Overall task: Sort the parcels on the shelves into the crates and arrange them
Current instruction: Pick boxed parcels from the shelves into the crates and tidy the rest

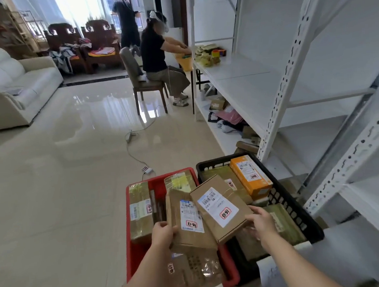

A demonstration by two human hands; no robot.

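Two crates are sitting side by side on the tiled floor, just in front of the white shelving [270,126]. The red crate [128,213] is holding brown cardboard parcels: a tape-wrapped box [140,210] is lying along its left wall, a box with yellowish tape [180,181] is resting at its far edge, and a plastic-wrapped parcel [196,271] is lying at its near end. The left hand [163,231] is gripping the near left corner of a flat labelled box [188,219] in the middle of the red crate, fingers curled round its edge. The right hand [260,223] is holding the near right corner of a tilted carton [219,207], thumb on top and fingers clamped underneath; this carton is hanging above the two crates' adjoining rims and overlapping the flat box.

The black crate [295,212] is touching the red one on its right. An orange box [249,176] is lying at its far end, a greenish wrapped packet [283,224] is resting along its right wall, and more brown parcels are lying beneath.

Loose parcels and bags [226,115] are lying on the lowest shelf. Farther off, a seated person [156,58] is working at a table.
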